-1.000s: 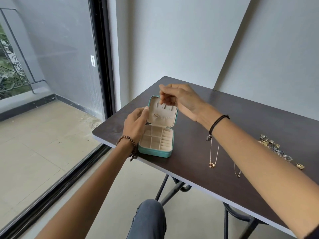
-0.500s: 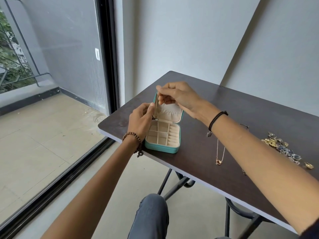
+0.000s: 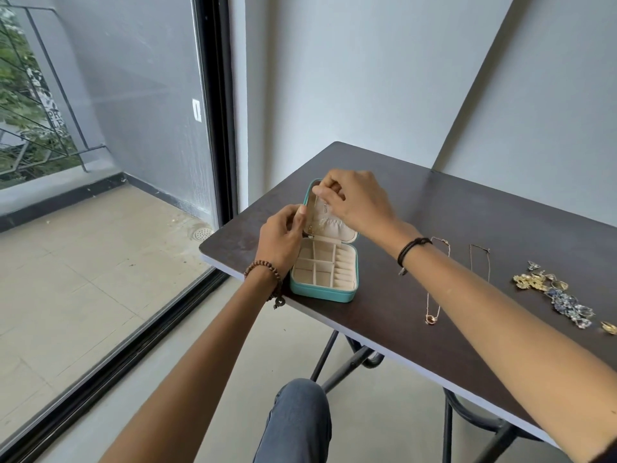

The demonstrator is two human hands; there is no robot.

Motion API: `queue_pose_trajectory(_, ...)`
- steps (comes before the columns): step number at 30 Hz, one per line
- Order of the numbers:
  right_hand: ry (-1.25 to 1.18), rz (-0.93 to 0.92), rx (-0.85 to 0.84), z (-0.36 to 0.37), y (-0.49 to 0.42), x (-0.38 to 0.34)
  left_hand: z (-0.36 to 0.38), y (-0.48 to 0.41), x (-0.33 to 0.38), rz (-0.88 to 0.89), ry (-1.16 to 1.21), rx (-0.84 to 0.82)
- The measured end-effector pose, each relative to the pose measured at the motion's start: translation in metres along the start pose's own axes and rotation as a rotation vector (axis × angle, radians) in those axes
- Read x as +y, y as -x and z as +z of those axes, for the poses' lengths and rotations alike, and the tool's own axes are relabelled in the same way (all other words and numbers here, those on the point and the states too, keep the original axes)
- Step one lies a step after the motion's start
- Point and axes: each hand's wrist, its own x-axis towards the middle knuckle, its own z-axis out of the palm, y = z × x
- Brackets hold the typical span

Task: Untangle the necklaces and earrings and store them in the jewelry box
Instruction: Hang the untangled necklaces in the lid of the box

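Jewelry box [image 3: 322, 294]: open near the tabletop [image 3: 434, 202] edge, tray directly beneath both sets of fingers, lid [image 3: 344, 230] standing upright behind it. (obs. A)

Agreed. We log the left hand [image 3: 283, 235] with thumb and fingers [image 3: 302, 213] curled round the lid's left edge. We judge it is bracing the lid so it cannot swing back under the work. (obs. B)

Right hand [image 3: 357, 202]: fingers [image 3: 325, 192] narrow, pinching a thin chain [image 3: 315, 210] at the top of the lid. The chain hangs straight down from them toward the gathered pocket. Our reading: it is kept vertical so it cannot knot. Whether it sits on a hook we cannot tell; too small. (obs. A)

Remaining items, all right of the right fingers and well apart from the box: a pendant necklace [image 3: 430, 318] laid out long, a second necklace [image 3: 480, 250] partly hidden by the forearm, and farther on the earrings [image 3: 561, 297] in a loose row. We take the spacing as deliberate, to keep the chains apart. (obs. B)

Tray compartments below the fingers look empty; we judge the task is at an early stage. (obs. A)
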Motion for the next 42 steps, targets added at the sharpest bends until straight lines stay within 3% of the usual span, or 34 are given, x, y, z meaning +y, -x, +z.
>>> queue_pose_trajectory(7,0.454,-0.326,0.329,0.020,0.011,0.011,0.000,-0.001,-0.003,0.014,0.008,-0.004)
queue_pose_trajectory(14,0.626,-0.397,0.472,0.017,0.007,0.015,0.000,0.001,-0.001,0.018,-0.002,-0.001)
queue_pose_trajectory(28,0.585,-0.360,0.544,0.015,0.007,0.016,0.001,-0.002,-0.007,0.019,0.048,-0.003)
queue_pose_trajectory(42,0.595,-0.394,0.500,0.016,0.008,0.017,0.001,-0.002,-0.006,0.030,0.067,0.007)
